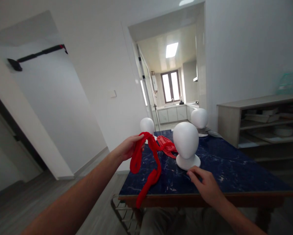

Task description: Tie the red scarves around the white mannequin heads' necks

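The left hand [131,148] clamps the lifted red cloth [153,146], one end dangling at the tabletop's [227,173] near edge. The right hand [207,186] is by the front head's [186,140] base, grip unclear. Lifting looks done; that head remains bare.

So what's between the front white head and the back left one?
A crumpled red cloth lies between them on the blue table, seen in the head camera's view.
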Demonstrator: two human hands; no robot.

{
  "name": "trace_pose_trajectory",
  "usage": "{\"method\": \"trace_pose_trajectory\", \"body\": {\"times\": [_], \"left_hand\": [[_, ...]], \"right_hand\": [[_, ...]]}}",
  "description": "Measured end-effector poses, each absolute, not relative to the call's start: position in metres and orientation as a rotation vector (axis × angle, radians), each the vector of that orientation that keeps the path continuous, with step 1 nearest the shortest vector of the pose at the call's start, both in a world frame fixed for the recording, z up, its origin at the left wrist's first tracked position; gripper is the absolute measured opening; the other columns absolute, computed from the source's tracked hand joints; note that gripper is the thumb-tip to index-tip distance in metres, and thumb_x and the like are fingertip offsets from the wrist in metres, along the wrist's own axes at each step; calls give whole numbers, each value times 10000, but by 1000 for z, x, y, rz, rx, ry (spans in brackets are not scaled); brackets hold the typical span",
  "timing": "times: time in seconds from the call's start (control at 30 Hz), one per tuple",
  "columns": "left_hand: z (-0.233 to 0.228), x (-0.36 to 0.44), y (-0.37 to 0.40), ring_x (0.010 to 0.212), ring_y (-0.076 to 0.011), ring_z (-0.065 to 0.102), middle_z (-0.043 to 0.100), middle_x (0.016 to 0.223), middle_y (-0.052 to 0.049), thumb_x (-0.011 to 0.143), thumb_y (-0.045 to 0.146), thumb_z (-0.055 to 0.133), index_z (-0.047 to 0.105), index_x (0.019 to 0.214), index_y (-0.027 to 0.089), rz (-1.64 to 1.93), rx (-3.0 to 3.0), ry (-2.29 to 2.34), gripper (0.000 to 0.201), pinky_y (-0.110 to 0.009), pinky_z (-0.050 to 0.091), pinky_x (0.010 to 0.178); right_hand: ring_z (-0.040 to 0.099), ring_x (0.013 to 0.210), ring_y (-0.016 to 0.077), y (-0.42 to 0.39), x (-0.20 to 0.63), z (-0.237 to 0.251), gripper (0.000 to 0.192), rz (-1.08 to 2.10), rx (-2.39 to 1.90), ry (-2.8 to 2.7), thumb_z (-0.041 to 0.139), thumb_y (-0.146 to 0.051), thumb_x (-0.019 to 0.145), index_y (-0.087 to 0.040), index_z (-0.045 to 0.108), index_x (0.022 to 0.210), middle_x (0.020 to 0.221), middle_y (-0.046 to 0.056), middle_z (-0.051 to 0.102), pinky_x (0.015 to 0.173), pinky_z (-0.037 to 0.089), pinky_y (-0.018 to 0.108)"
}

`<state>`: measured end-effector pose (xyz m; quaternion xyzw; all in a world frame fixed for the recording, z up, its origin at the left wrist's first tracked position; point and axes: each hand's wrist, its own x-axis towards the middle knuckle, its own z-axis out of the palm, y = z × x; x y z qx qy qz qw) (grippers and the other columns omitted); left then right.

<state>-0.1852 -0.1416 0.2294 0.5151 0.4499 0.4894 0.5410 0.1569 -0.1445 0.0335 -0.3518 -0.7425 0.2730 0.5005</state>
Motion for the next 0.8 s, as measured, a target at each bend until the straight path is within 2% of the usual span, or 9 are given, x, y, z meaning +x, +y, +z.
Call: {"method": "trace_pose_trajectory", "body": {"times": [0.1, 0.23, 0.3, 0.43, 0.47, 0.53, 0.6, 0.67, 0.8], "left_hand": [[255, -169, -159, 613, -140, 628, 659, 751, -24, 905, 326, 792, 702, 1069, 157, 1174, 1290, 1008, 252, -249, 545, 591], [287, -143, -180, 582, -117, 582, 651, 724, -26, 935, 331, 769, 694, 983, 140, 1220, 1428, 995, 211, -225, 507, 557], [299, -133, -188, 580, -115, 572, 653, 717, -29, 943, 334, 761, 696, 970, 139, 1199, 1472, 1002, 207, -222, 491, 546], [314, -125, -200, 586, -125, 576, 644, 698, -31, 947, 390, 756, 706, 977, 149, 1084, 1529, 1018, 247, -241, 493, 557], [317, -124, -203, 584, -127, 577, 645, 702, -32, 942, 406, 759, 710, 987, 153, 1038, 1551, 1029, 262, -247, 494, 560], [322, -124, -207, 572, -124, 565, 643, 710, -30, 925, 421, 775, 719, 1004, 159, 939, 1613, 1064, 280, -252, 482, 548], [326, -123, -212, 549, -117, 529, 619, 688, -16, 910, 411, 786, 730, 1004, 164, 861, 1681, 1090, 270, -249, 450, 519], [331, -123, -215, 523, -109, 476, 574, 643, 4, 907, 393, 780, 739, 985, 170, 810, 1732, 1097, 239, -246, 410, 490], [340, -123, -221, 491, -106, 409, 506, 580, 21, 900, 328, 764, 740, 922, 186, 788, 1742, 1132, 146, -247, 359, 462]], "right_hand": [[677, 889, 298, -149, 137, 57, 210, 701, -702, -1787, 620, -477, 1001, -317, 756, 1016, 966, 58, 752, 793, 566, 441], [696, 1012, 306, -138, 112, 99, 234, 723, -578, -1755, 626, -442, 999, -326, 754, 1157, 1146, 76, 752, 950, 579, 518], [680, 1147, 309, -130, 98, 115, 355, 738, -561, -1741, 644, -428, 985, -316, 694, 1319, 1300, 87, 712, 1053, 547, 533], [532, 1414, 319, -117, 73, 132, 789, 748, -508, -1719, 777, -399, 886, -309, 449, 1598, 1550, 92, 559, 1215, 414, 542], [532, 1410, 321, -115, 68, 134, 808, 764, -491, -1726, 791, -391, 874, -309, 447, 1601, 1535, 87, 573, 1209, 417, 538], [611, 1287, 311, -112, 64, 139, 685, 830, -464, -1756, 780, -385, 886, -306, 541, 1523, 1401, 66, 665, 1124, 487, 509], [676, 1098, 277, -109, 63, 144, 456, 949, -423, -1810, 763, -403, 908, -276, 674, 1337, 1203, 43, 736, 990, 552, 451], [692, 985, 245, -108, 65, 148, 331, 1156, -330, -1847, 777, -437, 904, -239, 725, 1165, 1078, 33, 754, 901, 569, 401], [740, 905, 225, -112, 73, 156, 371, 1618, -158, -1810, 804, -505, 887, -196, 720, 1074, 1010, 49, 770, 845, 599, 374]]}}
